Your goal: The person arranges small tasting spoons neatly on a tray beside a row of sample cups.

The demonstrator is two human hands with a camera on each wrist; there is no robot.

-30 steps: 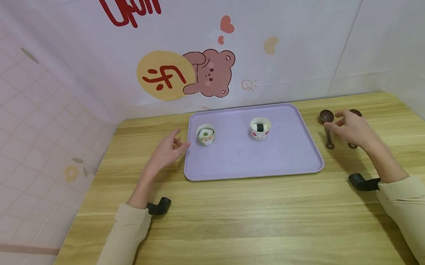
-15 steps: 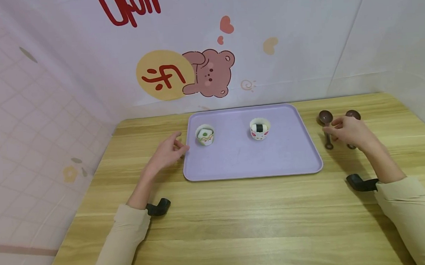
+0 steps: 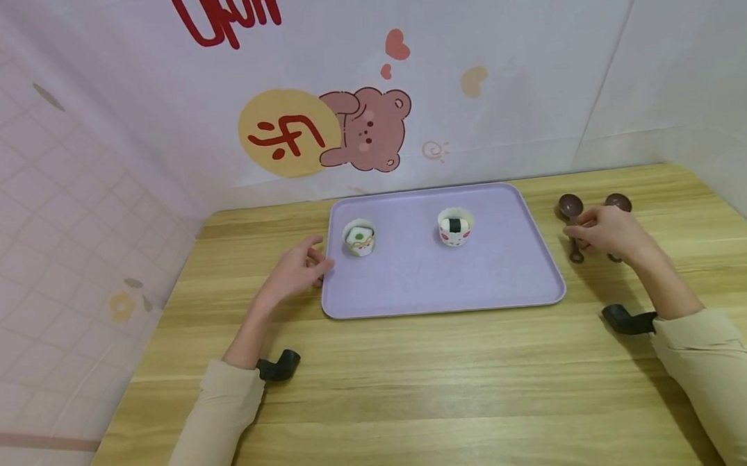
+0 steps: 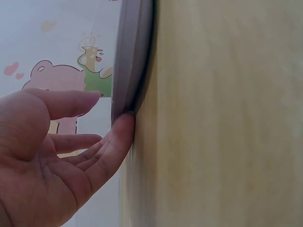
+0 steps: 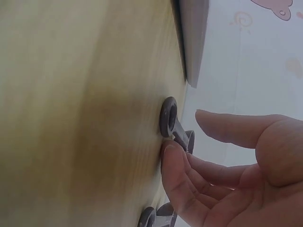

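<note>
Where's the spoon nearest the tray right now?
In the head view, that spoon lies right of the tray, by the right hand, with the other spoon further right.

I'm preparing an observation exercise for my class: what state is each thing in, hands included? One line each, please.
Tray: flat on the table
Left cup: upright, holding a white-and-green piece
Right cup: upright, holding a black-banded white piece
Left spoon: lying ungripped
Right spoon: lying ungripped
Left hand: open, at the tray's edge
Right hand: open, at the left spoon's handle
</note>
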